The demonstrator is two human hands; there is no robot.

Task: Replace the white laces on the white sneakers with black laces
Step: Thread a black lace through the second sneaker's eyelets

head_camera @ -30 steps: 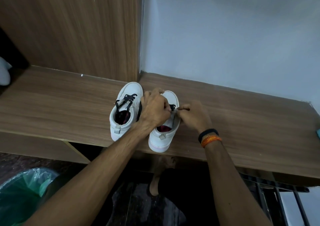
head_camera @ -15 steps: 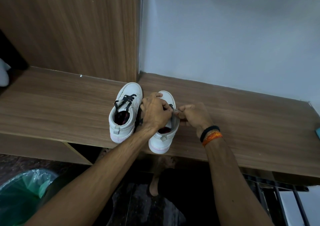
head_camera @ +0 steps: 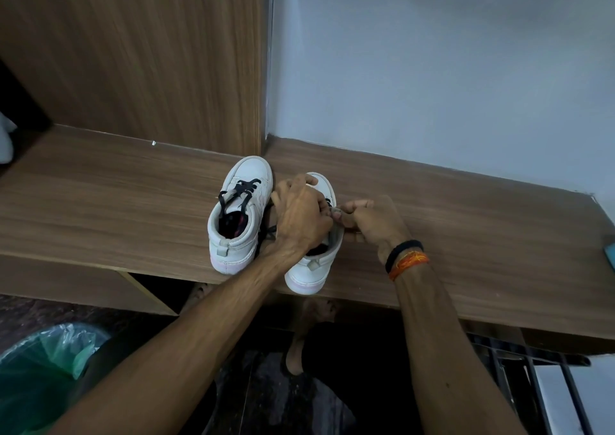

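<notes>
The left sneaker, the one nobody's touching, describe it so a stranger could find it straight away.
On the wooden shelf, near the corner where the wood panel meets the wall, two white sneakers stand together. The left sneaker stands free, black lace already threaded; hands cover its neighbour.

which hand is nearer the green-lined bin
Left. The left hand grips the right-side sneaker, on the side toward the bin; the right hand pinches farther right.

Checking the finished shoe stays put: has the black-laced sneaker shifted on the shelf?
No. The black-laced sneaker keeps its spot, toe just left of the wood panel edge.
</notes>
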